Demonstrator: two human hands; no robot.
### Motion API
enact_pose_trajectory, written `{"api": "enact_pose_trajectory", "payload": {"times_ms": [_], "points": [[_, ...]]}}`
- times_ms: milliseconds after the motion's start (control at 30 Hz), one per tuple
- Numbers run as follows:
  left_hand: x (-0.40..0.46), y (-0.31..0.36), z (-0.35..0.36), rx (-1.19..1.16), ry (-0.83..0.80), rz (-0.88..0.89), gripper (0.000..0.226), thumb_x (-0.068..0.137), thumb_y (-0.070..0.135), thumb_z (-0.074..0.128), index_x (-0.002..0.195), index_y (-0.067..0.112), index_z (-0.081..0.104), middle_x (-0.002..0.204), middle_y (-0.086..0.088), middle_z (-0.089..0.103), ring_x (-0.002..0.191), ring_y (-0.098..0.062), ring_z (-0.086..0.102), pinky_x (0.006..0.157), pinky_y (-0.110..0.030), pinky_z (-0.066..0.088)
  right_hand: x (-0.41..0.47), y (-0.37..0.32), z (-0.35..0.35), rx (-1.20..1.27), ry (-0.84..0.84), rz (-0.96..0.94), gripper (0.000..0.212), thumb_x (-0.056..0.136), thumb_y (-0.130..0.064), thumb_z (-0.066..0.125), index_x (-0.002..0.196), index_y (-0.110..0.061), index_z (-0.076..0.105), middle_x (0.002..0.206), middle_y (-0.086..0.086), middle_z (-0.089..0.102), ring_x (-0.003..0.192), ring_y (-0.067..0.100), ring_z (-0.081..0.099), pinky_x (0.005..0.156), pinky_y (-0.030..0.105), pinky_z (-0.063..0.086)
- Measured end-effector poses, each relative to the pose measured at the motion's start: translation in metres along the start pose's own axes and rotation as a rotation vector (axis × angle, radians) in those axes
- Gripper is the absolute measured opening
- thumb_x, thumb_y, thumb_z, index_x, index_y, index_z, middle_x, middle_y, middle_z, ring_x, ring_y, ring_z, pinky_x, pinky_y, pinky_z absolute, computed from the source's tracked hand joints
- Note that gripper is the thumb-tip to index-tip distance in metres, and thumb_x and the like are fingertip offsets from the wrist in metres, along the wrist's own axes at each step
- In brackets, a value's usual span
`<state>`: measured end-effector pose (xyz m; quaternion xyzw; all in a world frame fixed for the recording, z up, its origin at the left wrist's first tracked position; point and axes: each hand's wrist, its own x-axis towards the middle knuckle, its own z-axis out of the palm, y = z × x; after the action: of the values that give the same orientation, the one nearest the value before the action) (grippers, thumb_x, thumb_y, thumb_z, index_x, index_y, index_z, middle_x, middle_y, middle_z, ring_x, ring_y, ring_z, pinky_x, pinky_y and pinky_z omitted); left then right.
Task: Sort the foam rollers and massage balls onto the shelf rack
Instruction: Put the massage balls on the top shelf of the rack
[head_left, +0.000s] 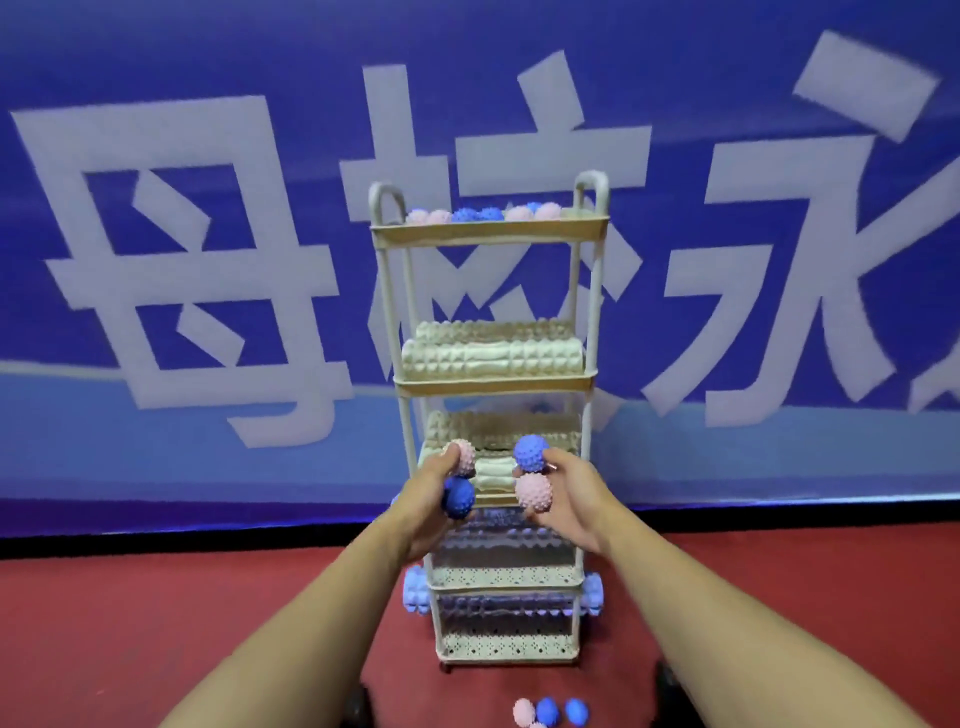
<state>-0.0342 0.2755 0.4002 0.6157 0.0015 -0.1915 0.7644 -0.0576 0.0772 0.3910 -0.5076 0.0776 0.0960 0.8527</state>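
Left hand: fingers curled round two spiked balls, pink ball above, blue ball below, stacked so one hand carries a pair.

Right hand: likewise clamped on two, blue ball up top, pink ball beneath. Both hands are raised in front of the shelf rack, at about its third tier; judged to be a load bound for the top tray.

Top tray: row of pink and blue balls already in place; count unclear behind the rim.

Second and third tiers: cream foam rollers lying lengthwise; the third tier is partly hidden by the hands.

Lower tiers: pale blue rollers behind patterned panels, ends sticking out at both sides; their number cannot be made out.

Floor, red: three loose balls near the rack foot, cut off at the bottom edge, still to be shelved.

Backdrop: blue banner, large white characters, blurred.
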Motion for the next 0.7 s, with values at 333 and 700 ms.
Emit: {"api": "enact_pose_trajectory", "payload": {"times_ms": [333, 700], "points": [[-0.033, 0.161, 0.034, 0.237, 0.081, 0.361, 0.035, 0.103, 0.049, 0.047, 0.12, 0.021, 0.058, 0.112, -0.003, 0.062, 0.085, -0.019, 0.056, 0.074, -0.035, 0.05, -0.027, -0.168, 0.087, -0.437, -0.001, -0.395, 0.039, 0.098, -0.052, 0.055, 0.122, -0.022, 0.051, 0.11, 0.012, 0.065, 0.081, 0.025, 0.058, 0.061, 0.032, 0.044], [0.021, 0.315, 0.07, 0.747, 0.263, 0.791, 0.042, 0.095, 0.055, 0.051, 0.105, 0.016, 0.064, 0.092, 0.007, 0.072, 0.08, -0.012, 0.066, 0.065, -0.028, 0.049, 0.018, -0.333, 0.126, -1.29, 0.159, -0.711, 0.045, 0.098, -0.061, 0.044, 0.127, -0.026, 0.048, 0.111, -0.005, 0.068, 0.098, 0.013, 0.062, 0.093, 0.036, 0.045]]}}
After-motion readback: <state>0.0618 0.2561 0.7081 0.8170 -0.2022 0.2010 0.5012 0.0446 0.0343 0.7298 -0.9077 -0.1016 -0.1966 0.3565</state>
